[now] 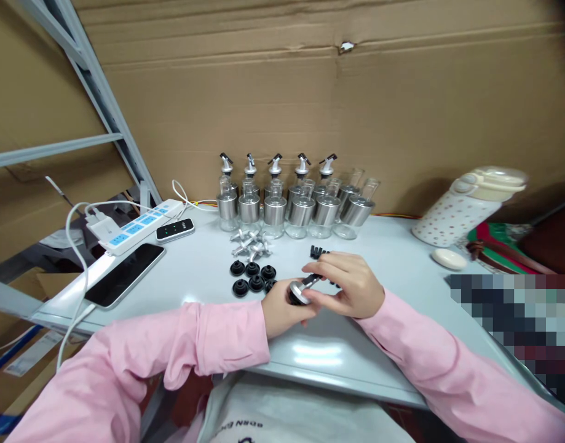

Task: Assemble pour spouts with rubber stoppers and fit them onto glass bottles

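Near the table's front edge, my left hand (282, 309) is closed around a pourer spout (301, 291) with a silver body and black base. My right hand (349, 284) pinches the black lever at its upper end. Just left of my hands lie several black stoppers (256, 282) in rows. Behind those is a small pile of silver spout pieces (251, 243). Small black levers (318, 251) lie partly hidden behind my right hand. Several glass bottles with steel bands (275, 212) stand in rows at the back, and the rear ones carry fitted pourer spouts (275, 163).
On the left lie a power strip (141, 226), a phone (125, 275), a small black-faced device (175, 230) and white cables. A spotted tumbler (452, 212) and a white oval object (449, 259) are at right. Cardboard (282, 92) stands behind the table; a metal rack (95, 92) rises left.
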The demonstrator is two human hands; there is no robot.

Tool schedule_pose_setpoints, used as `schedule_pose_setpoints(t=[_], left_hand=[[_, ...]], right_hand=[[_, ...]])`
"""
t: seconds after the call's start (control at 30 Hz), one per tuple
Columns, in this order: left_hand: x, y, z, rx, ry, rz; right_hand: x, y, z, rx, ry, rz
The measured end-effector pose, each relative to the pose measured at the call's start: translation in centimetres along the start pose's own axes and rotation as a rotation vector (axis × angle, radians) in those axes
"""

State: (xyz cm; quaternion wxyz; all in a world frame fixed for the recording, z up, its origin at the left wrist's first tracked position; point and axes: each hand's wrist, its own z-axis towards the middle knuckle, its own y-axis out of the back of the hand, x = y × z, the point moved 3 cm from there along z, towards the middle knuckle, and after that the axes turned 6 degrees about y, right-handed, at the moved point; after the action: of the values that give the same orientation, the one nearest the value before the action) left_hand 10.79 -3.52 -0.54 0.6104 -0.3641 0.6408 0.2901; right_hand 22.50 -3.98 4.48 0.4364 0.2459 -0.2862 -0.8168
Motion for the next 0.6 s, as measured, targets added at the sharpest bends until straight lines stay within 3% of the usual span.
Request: schedule_pose_setpoints(t=[0.13,0.37,0.6], left_hand=[[0.08,0.06,-0.03,0.015,0.002,0.014],[-0.46,-0.16,-0.51,0.214,-0.024,-0.132],[0.41,-0.17,0.06,0.151,-0.046,-0.1]], right_hand=[[0.55,-0.17,0.21,-0.011,0.027,-0.032],[0.96,0.03,0.42,-0.071,0.105,0.036],[0.88,-0.04,0.32,-0.068,0.198,-0.083]])
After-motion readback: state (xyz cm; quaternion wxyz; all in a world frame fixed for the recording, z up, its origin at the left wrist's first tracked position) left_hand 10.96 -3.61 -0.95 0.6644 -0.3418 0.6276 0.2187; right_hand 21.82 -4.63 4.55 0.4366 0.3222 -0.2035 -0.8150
